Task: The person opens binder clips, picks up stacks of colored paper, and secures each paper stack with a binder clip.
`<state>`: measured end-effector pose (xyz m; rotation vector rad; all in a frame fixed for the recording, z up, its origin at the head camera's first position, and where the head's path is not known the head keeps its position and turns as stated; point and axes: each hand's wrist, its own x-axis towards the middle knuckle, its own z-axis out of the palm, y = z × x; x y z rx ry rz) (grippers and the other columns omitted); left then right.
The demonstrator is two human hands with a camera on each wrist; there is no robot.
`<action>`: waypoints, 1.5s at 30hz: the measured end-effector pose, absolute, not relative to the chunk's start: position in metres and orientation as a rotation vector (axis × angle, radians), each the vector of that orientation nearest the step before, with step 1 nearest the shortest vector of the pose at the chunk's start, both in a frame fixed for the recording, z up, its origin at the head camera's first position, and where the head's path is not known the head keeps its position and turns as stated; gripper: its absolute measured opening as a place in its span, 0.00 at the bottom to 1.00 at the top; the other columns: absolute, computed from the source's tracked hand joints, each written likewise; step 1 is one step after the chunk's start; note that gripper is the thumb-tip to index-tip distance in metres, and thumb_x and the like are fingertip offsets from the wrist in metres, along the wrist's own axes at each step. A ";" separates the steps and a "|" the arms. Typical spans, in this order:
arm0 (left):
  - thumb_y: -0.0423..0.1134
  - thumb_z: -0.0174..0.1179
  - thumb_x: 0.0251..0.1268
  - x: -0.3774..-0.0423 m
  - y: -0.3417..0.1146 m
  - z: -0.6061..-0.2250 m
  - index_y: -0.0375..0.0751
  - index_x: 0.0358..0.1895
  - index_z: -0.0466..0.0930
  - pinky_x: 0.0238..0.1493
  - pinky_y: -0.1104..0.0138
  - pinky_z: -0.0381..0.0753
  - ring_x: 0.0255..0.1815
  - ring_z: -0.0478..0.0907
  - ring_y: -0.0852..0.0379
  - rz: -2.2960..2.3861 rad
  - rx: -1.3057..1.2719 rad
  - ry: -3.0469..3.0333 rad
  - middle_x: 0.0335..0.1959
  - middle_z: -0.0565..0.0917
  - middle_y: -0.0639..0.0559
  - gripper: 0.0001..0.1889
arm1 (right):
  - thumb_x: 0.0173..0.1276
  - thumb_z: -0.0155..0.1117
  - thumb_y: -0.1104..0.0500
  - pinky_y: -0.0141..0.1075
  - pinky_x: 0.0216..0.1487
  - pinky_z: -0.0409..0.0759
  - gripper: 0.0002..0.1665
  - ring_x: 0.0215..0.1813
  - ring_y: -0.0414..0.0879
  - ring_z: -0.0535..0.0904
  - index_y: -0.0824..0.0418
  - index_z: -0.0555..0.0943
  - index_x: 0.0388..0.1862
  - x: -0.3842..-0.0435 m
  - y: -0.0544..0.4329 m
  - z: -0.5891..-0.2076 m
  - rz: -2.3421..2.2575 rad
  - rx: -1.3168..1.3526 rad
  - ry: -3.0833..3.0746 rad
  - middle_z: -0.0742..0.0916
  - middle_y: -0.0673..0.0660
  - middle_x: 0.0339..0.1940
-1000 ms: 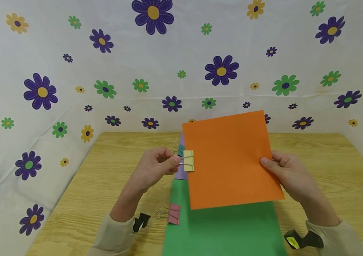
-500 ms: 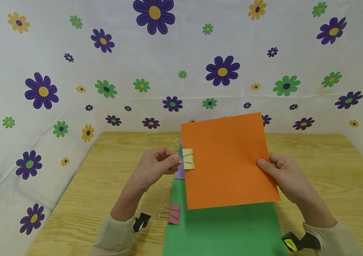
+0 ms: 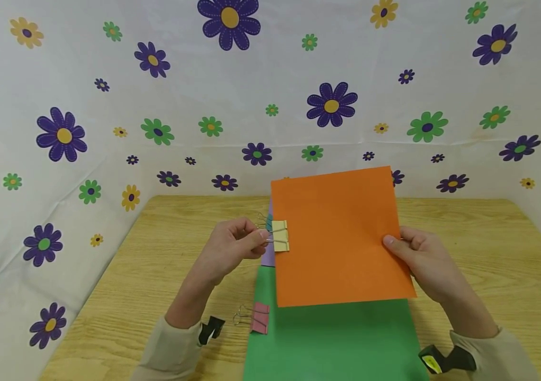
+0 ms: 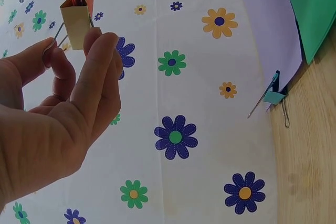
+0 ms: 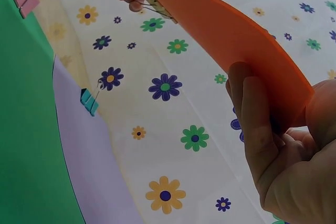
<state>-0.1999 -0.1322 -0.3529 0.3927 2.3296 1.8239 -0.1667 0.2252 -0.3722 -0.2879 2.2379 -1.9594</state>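
Note:
An orange sheet of paper (image 3: 337, 238), possibly several together, is held up at a slant. On its left edge sits a yellow binder clip (image 3: 280, 236). My left hand (image 3: 227, 251) pinches the clip's wire handles between thumb and fingers; in the left wrist view the handles (image 4: 56, 38) stand spread apart. My right hand (image 3: 427, 262) grips the sheet's right edge, thumb on the front and fingers behind. Below lies green paper (image 3: 337, 341) with a pink binder clip (image 3: 260, 318) on its left edge. Purple paper (image 5: 89, 156) carries a teal binder clip (image 5: 90, 102).
The wood-grain table (image 3: 170, 238) extends to both sides of the papers. A white cloth with printed flowers (image 3: 270, 79) hangs behind and at the sides. Each wrist wears a black strap mount (image 3: 211, 330) near the sleeve.
My right hand and the orange sheet have shifted slightly left. The yellow clip has risen a little, with my left hand keeping its pinch. The pink clip and green paper lie as before.

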 end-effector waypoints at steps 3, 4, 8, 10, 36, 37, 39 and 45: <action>0.35 0.59 0.71 -0.200 -0.133 -0.353 0.28 0.35 0.77 0.46 0.57 0.86 0.37 0.85 0.51 1.829 0.391 2.332 0.36 0.85 0.39 0.11 | 0.80 0.51 0.56 0.39 0.38 0.87 0.29 0.36 0.47 0.87 0.80 0.67 0.65 -0.167 0.225 -0.372 -1.945 -0.301 2.251 0.88 0.51 0.38; 0.35 0.59 0.71 -0.200 -0.133 -0.353 0.28 0.35 0.77 0.46 0.57 0.86 0.37 0.85 0.51 1.828 0.388 2.333 0.36 0.85 0.39 0.11 | 0.80 0.51 0.56 0.39 0.37 0.86 0.29 0.36 0.47 0.87 0.80 0.67 0.65 -0.167 0.225 -0.372 -1.937 -0.309 2.258 0.88 0.51 0.38; 0.36 0.59 0.71 -0.200 -0.133 -0.352 0.28 0.35 0.77 0.47 0.56 0.86 0.37 0.85 0.52 1.828 0.380 2.339 0.37 0.84 0.34 0.11 | 0.80 0.51 0.56 0.40 0.37 0.87 0.29 0.36 0.47 0.87 0.80 0.67 0.65 -0.167 0.225 -0.372 -1.938 -0.310 2.249 0.88 0.52 0.38; 0.36 0.59 0.71 -0.199 -0.133 -0.352 0.28 0.35 0.77 0.47 0.56 0.86 0.37 0.85 0.52 1.828 0.383 2.340 0.38 0.83 0.33 0.11 | 0.80 0.51 0.55 0.40 0.38 0.87 0.30 0.36 0.47 0.87 0.80 0.66 0.66 -0.167 0.224 -0.372 -1.938 -0.311 2.248 0.88 0.52 0.39; 0.38 0.64 0.65 -0.203 -0.138 -0.352 0.34 0.31 0.76 0.49 0.58 0.85 0.39 0.82 0.50 1.895 0.405 2.259 0.31 0.80 0.47 0.10 | 0.81 0.48 0.58 0.37 0.39 0.86 0.26 0.38 0.44 0.86 0.81 0.69 0.63 -0.170 0.229 -0.379 -1.871 -0.392 2.320 0.87 0.52 0.39; 0.38 0.64 0.65 -0.202 -0.138 -0.352 0.34 0.31 0.76 0.49 0.58 0.85 0.38 0.82 0.51 1.892 0.415 2.262 0.31 0.80 0.47 0.10 | 0.81 0.48 0.58 0.36 0.39 0.86 0.26 0.38 0.44 0.86 0.81 0.68 0.63 -0.170 0.230 -0.379 -1.873 -0.397 2.317 0.87 0.51 0.39; 0.38 0.65 0.65 -0.202 -0.138 -0.351 0.35 0.31 0.76 0.48 0.58 0.85 0.38 0.82 0.51 1.886 0.427 2.271 0.31 0.80 0.48 0.10 | 0.81 0.48 0.59 0.37 0.39 0.86 0.26 0.38 0.44 0.86 0.82 0.68 0.62 -0.171 0.230 -0.379 -1.879 -0.400 2.313 0.87 0.51 0.39; 0.38 0.64 0.65 -0.202 -0.138 -0.352 0.34 0.31 0.76 0.48 0.59 0.85 0.37 0.82 0.52 1.882 0.439 2.281 0.30 0.81 0.47 0.10 | 0.81 0.48 0.59 0.36 0.39 0.86 0.26 0.38 0.44 0.86 0.82 0.68 0.64 -0.170 0.232 -0.378 -1.872 -0.400 2.320 0.88 0.50 0.39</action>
